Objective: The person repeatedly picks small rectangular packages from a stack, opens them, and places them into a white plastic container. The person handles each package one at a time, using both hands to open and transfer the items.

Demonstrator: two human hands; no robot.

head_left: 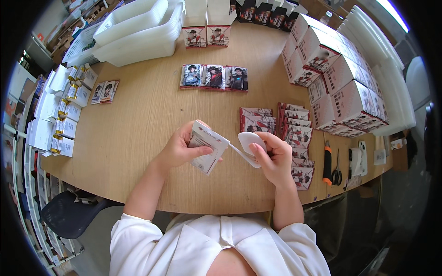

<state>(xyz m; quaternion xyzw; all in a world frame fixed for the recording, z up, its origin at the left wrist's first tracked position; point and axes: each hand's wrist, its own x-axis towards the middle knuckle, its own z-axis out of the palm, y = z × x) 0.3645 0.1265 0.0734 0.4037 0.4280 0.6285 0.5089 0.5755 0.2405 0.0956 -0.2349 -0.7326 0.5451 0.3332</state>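
Wooden table point(138, 138), dark chair point(69, 214), bright ceiling strip light point(391, 14)

A wooden table point(138, 138) carries 3 photo cards point(214, 77) at upper centre, stacked white trays point(138, 34) upper left, scissors point(337, 171) lower right.

- The small carton point(208, 146) your left hand point(177, 149) holds is white, with a thin red stripe along its top edge.
- The rounded piece point(251, 141) in your right hand point(275, 158) is plain white.
- Your surface point(138, 138) is light tan wood grain.
- The 3 picture cards point(214, 77) ahead of you are dark-toned with red borders.
- The card packs point(297, 138) to your right are red and white with figures printed on them.
- The stacked boxes point(340, 78) are white with red picture panels.
- The knife point(327, 163) is orange and black.
- The bins point(138, 32) are white.
- Your sleeves point(202, 248) are white.
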